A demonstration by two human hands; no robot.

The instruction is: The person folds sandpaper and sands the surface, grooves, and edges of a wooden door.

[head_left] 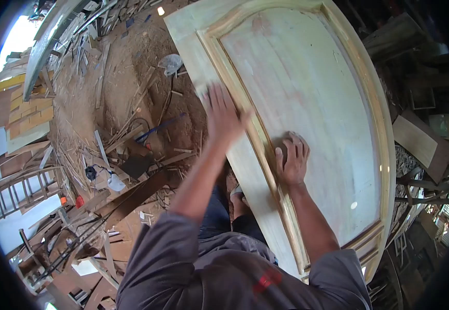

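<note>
A large pale wooden panel (307, 93) with a raised, curved moulding (255, 132) lies in front of me. My left hand (223, 114) is on the panel's flat left border, beside the moulding; its fingers are stretched out and slightly blurred, the thumb apart. Further right, my right hand (292, 159) rests on the inner face close to the moulding, its fingers bent. Something dark shows between its thumb and fingers, too hidden to name.
Wood scraps and offcuts litter the dirt floor (126, 72) at left. Cables and a dark plank (136, 194) lie lower left. Stacked yellow blocks (30, 111) stand at the far left. Boards (423, 144) lean beyond the panel's right edge.
</note>
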